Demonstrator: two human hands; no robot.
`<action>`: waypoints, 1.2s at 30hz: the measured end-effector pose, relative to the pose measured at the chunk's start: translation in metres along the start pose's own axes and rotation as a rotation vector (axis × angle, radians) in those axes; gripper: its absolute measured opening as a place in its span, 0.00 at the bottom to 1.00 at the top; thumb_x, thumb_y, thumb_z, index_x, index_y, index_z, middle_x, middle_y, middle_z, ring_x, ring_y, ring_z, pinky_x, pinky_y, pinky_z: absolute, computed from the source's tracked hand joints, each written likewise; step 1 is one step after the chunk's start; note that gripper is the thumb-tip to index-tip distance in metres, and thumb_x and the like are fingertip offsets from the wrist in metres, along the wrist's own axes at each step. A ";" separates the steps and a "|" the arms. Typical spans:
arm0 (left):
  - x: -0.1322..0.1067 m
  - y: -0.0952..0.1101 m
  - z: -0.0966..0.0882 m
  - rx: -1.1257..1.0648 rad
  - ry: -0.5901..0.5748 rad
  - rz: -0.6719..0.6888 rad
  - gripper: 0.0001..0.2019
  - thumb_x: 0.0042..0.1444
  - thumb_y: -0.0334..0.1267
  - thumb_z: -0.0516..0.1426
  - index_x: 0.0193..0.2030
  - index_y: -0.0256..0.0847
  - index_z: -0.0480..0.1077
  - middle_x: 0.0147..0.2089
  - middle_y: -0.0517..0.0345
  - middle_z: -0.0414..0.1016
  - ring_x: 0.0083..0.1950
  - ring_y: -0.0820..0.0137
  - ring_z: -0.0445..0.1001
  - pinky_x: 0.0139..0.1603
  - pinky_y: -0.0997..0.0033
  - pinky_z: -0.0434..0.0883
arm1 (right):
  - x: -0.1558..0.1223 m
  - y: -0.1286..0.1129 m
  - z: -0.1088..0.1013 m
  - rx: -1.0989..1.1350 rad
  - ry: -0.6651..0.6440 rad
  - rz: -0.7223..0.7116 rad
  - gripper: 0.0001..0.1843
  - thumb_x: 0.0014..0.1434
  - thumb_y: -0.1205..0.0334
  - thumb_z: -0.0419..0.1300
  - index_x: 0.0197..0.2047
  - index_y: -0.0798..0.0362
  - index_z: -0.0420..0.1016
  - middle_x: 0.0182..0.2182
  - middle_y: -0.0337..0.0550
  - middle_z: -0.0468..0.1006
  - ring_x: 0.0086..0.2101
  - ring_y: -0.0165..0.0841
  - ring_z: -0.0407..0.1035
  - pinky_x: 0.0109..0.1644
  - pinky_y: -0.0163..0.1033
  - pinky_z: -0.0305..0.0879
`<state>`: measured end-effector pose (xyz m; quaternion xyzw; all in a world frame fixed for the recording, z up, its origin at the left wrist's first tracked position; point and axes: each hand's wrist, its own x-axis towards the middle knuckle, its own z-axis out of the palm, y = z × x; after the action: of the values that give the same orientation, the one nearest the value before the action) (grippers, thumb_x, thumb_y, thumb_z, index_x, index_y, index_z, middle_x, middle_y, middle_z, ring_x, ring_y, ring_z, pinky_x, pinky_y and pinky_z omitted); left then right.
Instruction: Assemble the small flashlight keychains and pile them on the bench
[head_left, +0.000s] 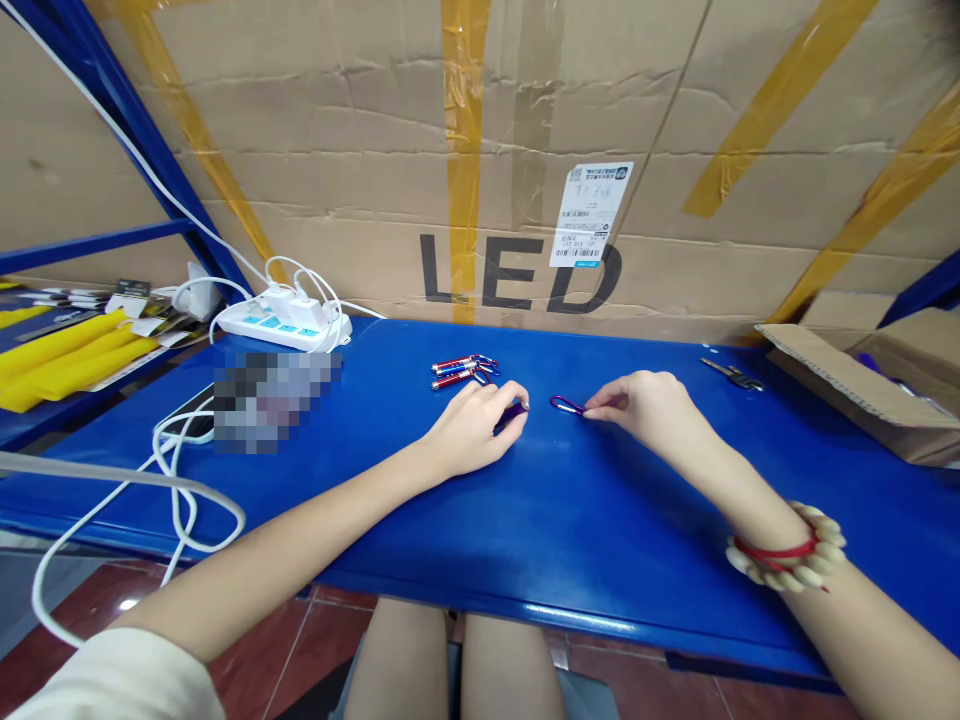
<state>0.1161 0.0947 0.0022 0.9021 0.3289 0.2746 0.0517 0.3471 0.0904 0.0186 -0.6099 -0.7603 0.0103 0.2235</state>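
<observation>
A purple carabiner (568,408) lies above the blue tabletop (480,540), its end pinched between the closed thumb and fingertips of a person's right hand (646,408). Nearby, the left hand (474,425) curls its fingers around a small purple cylinder (511,415), beside red and blue keychain lights (456,368).

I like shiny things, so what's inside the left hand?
The left hand holds a small dark purple thing; its silvery end pokes out. The hand covers the rest, so I can't see its whole shape.
</observation>
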 end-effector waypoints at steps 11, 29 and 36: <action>-0.001 0.001 -0.002 -0.163 -0.108 -0.037 0.10 0.65 0.37 0.44 0.50 0.44 0.61 0.50 0.58 0.69 0.49 0.69 0.70 0.45 0.72 0.68 | -0.010 -0.048 0.005 0.581 0.101 -0.124 0.14 0.49 0.51 0.63 0.28 0.54 0.79 0.27 0.43 0.79 0.26 0.31 0.70 0.28 0.34 0.64; -0.008 -0.006 0.006 -0.221 -0.114 0.096 0.12 0.64 0.36 0.45 0.48 0.38 0.66 0.48 0.53 0.72 0.49 0.68 0.71 0.50 0.71 0.67 | -0.009 -0.036 0.012 0.618 -0.298 -0.159 0.18 0.56 0.50 0.56 0.26 0.55 0.74 0.22 0.40 0.75 0.20 0.27 0.67 0.20 0.30 0.60; -0.012 -0.005 0.005 -0.122 -0.133 0.085 0.12 0.64 0.37 0.45 0.47 0.39 0.66 0.47 0.53 0.73 0.48 0.67 0.72 0.49 0.69 0.68 | -0.018 -0.039 0.019 0.243 -0.107 -0.452 0.21 0.64 0.56 0.45 0.25 0.53 0.70 0.25 0.42 0.73 0.31 0.31 0.65 0.37 0.35 0.60</action>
<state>0.1086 0.0915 -0.0087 0.9266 0.2688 0.2357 0.1165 0.3074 0.0687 0.0070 -0.3915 -0.8812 0.0837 0.2513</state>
